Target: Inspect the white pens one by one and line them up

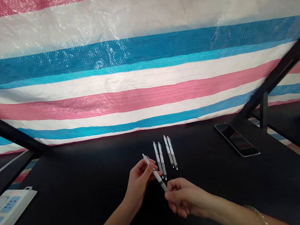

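Note:
A white click pen with a grey grip (157, 175) is held slantwise between my two hands, its clicker end up and to the left. My left hand (142, 178) pinches the white upper barrel between thumb and fingers. Around the grey grip near the tip, my right hand (183, 197) has its thumb and fingers closed, and they hide the point. Just beyond my hands lie similar white and grey pens: one pair (160, 159) close to my left fingertips and another pair (171, 152) a little to the right. Both pairs have their tips toward me.
A dark smartphone (237, 139) lies at the right on the black table (88, 187). At the left edge stands a white power strip (11, 212) with a plugged-in cord. A striped plastic sheet (148, 98) hangs behind, between black metal bars (274, 74).

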### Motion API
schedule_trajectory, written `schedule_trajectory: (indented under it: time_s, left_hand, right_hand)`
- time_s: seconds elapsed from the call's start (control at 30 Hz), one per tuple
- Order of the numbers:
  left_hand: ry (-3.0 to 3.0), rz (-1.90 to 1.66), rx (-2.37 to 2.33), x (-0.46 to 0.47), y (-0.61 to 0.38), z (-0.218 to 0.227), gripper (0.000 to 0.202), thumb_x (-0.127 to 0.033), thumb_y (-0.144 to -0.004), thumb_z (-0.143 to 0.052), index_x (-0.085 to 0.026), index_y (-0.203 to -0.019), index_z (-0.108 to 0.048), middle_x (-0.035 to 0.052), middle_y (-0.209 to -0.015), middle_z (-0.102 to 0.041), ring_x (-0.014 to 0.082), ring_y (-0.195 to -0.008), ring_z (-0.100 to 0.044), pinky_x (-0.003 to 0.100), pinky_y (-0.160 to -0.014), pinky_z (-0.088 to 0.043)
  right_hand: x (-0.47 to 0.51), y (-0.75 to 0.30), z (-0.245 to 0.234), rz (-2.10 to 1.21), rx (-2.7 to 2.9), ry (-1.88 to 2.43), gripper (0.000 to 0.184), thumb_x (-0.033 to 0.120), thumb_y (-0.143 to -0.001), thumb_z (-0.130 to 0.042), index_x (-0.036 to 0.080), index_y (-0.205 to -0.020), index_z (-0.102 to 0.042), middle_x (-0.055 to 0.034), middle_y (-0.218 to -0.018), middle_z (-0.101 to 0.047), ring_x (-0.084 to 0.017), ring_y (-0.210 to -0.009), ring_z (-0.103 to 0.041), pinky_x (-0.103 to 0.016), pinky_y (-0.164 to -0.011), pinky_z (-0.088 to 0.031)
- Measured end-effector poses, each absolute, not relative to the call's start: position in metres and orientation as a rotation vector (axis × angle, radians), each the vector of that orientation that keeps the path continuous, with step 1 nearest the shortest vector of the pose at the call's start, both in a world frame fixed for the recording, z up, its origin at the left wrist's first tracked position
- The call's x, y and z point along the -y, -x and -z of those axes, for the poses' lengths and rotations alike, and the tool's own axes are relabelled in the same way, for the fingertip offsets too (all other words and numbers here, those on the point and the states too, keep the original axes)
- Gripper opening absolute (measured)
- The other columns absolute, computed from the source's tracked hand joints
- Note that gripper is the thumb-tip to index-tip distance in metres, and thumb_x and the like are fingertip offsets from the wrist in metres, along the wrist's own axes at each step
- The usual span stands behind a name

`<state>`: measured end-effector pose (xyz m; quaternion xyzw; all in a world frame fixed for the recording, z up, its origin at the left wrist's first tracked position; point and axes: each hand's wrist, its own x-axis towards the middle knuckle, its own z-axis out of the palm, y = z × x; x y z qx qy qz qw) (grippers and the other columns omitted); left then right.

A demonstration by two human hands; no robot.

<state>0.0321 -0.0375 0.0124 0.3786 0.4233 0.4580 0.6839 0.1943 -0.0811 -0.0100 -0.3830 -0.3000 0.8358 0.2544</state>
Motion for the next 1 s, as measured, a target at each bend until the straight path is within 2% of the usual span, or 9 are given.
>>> schedule_trajectory:
  time_s: [0.27,0.37,0.43,0.57,0.63,0.7,0.77,0.87,1.0]
  left_hand:
    - [-0.768,-0.969,-0.881,0.034,-0.0295,-0.0093,0.019,-0.032,-0.077,-0.066,-0.014,-0.083,-0.065,0.0015,-0.068,-0.062,0.0131,-0.065,-0.063,0.022,-0.062,-0.05]
    - [-0.746,-0.985,-0.895,0.0335,-0.0284,-0.0086,0.018,-0.031,-0.078,-0.065,-0.014,-0.084,-0.065,0.0027,-0.07,-0.062,0.014,-0.067,-0.063,0.024,-0.065,-0.05]
    - [-0.752,-1.009,-0.916,0.0333,-0.0275,-0.0089,0.018,-0.031,-0.078,-0.064,-0.014,-0.085,-0.065,0.0027,-0.072,-0.062,0.0144,-0.069,-0.063,0.025,-0.067,-0.05]
    - [-0.783,-1.01,-0.917,0.0324,-0.0268,-0.0096,0.018,-0.031,-0.08,-0.063,-0.015,-0.088,-0.066,0.0025,-0.074,-0.062,0.0145,-0.07,-0.062,0.025,-0.067,-0.05]
    - [-0.787,-0.997,-0.914,0.0317,-0.0267,-0.0097,0.018,-0.031,-0.08,-0.062,-0.015,-0.088,-0.065,0.0024,-0.074,-0.061,0.0146,-0.07,-0.062,0.025,-0.066,-0.05]
    - [-0.784,-0.998,-0.922,0.0312,-0.0265,-0.0096,0.018,-0.031,-0.08,-0.061,-0.016,-0.088,-0.066,0.0022,-0.074,-0.061,0.0148,-0.07,-0.062,0.025,-0.067,-0.05]
    - [-0.783,-1.003,-0.932,0.0309,-0.0263,-0.0096,0.018,-0.031,-0.08,-0.062,-0.016,-0.088,-0.066,0.002,-0.075,-0.061,0.0148,-0.071,-0.062,0.026,-0.068,-0.05]
    - [-0.793,-1.0,-0.934,0.0309,-0.0261,-0.0097,0.018,-0.031,-0.08,-0.061,-0.016,-0.088,-0.066,0.0022,-0.075,-0.061,0.0146,-0.071,-0.062,0.025,-0.068,-0.05]
    - [-0.798,-0.992,-0.934,0.0317,-0.0262,-0.0105,0.018,-0.032,-0.08,-0.062,-0.016,-0.087,-0.066,0.0026,-0.075,-0.061,0.0149,-0.071,-0.062,0.025,-0.068,-0.05]
  right_hand:
    - [0.0822,-0.1912,0.0112,-2.325,0.804,0.961,0.038,0.047,-0.075,-0.058,0.009,-0.079,-0.056,-0.002,-0.054,-0.059,-0.007,-0.035,-0.05,-0.016,-0.033,-0.025]
    - [0.0832,-0.192,0.0119,-2.336,0.78,0.909,0.044,0.051,-0.081,-0.049,0.009,-0.091,-0.055,-0.0066,-0.065,-0.064,-0.01,-0.042,-0.056,-0.017,-0.035,-0.029]
    - [0.0837,-0.1925,0.0113,-2.338,0.77,0.944,0.042,0.051,-0.08,-0.051,0.013,-0.097,-0.05,-0.0058,-0.068,-0.065,-0.01,-0.042,-0.057,-0.016,-0.035,-0.027]
    - [0.0837,-0.1925,0.0109,-2.31,0.758,1.043,0.034,0.043,-0.073,-0.063,0.015,-0.085,-0.048,0.0038,-0.052,-0.056,-0.005,-0.03,-0.042,-0.015,-0.032,-0.018]
    - [0.0834,-0.1923,0.011,-2.338,0.746,0.996,0.037,0.048,-0.077,-0.056,0.012,-0.085,-0.052,0.0003,-0.054,-0.058,-0.006,-0.032,-0.045,-0.016,-0.032,-0.02]
    - [0.0831,-0.1923,0.0108,-2.359,0.739,0.954,0.043,0.052,-0.081,-0.048,0.011,-0.094,-0.053,-0.0049,-0.063,-0.063,-0.008,-0.038,-0.052,-0.016,-0.033,-0.023]
    - [0.083,-0.1924,0.0107,-2.342,0.743,0.982,0.041,0.049,-0.08,-0.053,0.014,-0.1,-0.049,-0.004,-0.066,-0.064,-0.009,-0.039,-0.053,-0.015,-0.034,-0.021]
    - [0.083,-0.1925,0.0117,-2.323,0.753,1.026,0.036,0.044,-0.075,-0.062,0.015,-0.092,-0.048,0.001,-0.058,-0.059,-0.007,-0.036,-0.05,-0.015,-0.033,-0.019]
    - [0.083,-0.1924,0.0124,-2.355,0.757,0.926,0.042,0.051,-0.081,-0.049,0.011,-0.092,-0.053,-0.0043,-0.067,-0.062,-0.009,-0.042,-0.055,-0.016,-0.035,-0.028]
